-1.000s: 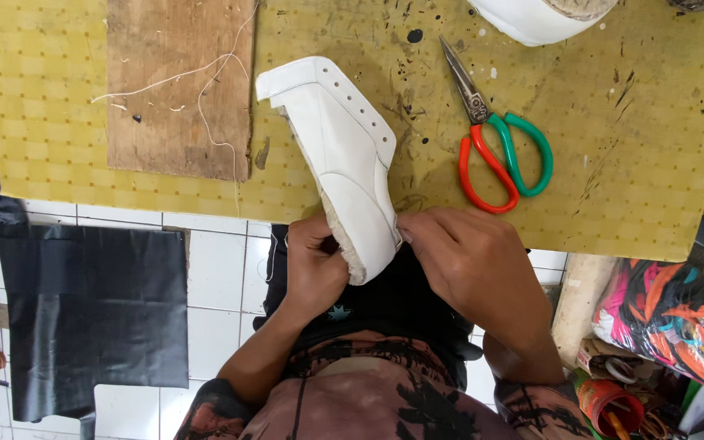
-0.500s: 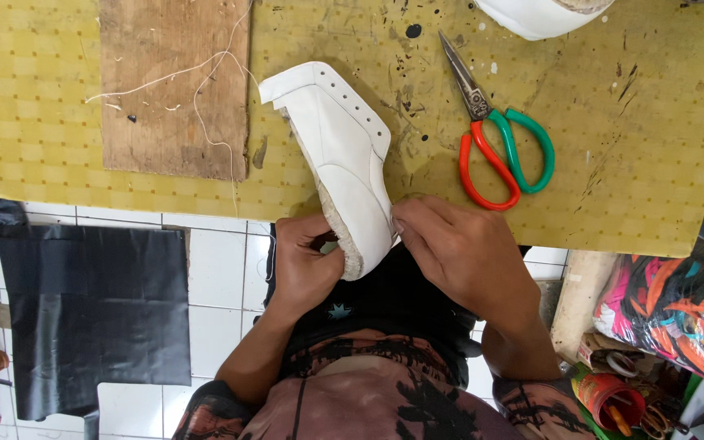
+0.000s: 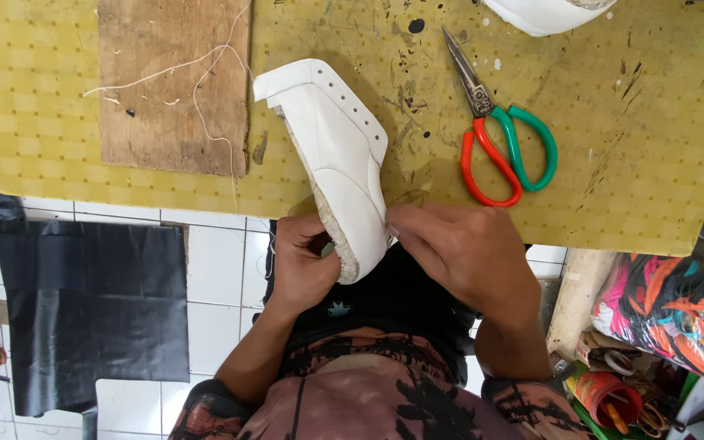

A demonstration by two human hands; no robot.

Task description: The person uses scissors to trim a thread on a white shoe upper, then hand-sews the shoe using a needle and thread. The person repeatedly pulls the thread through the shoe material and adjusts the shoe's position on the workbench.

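Seen from above, the person's two bare forearms rise from the lower edge of the view and converge toward the middle. The left hand (image 3: 307, 265) sits curled, knuckles upward, its fingers folded inward in a closed grip and its thumb tucked toward the palm. The right hand (image 3: 466, 253) lies broader and flatter, back of the hand facing up, the wrist bent slightly inward; its fingertips (image 3: 394, 232) press together in a pinching grip that points toward the left hand. The hands are near each other but do not touch. Both elbows are bent and held close to the torso, with patterned short sleeves covering the upper arms.
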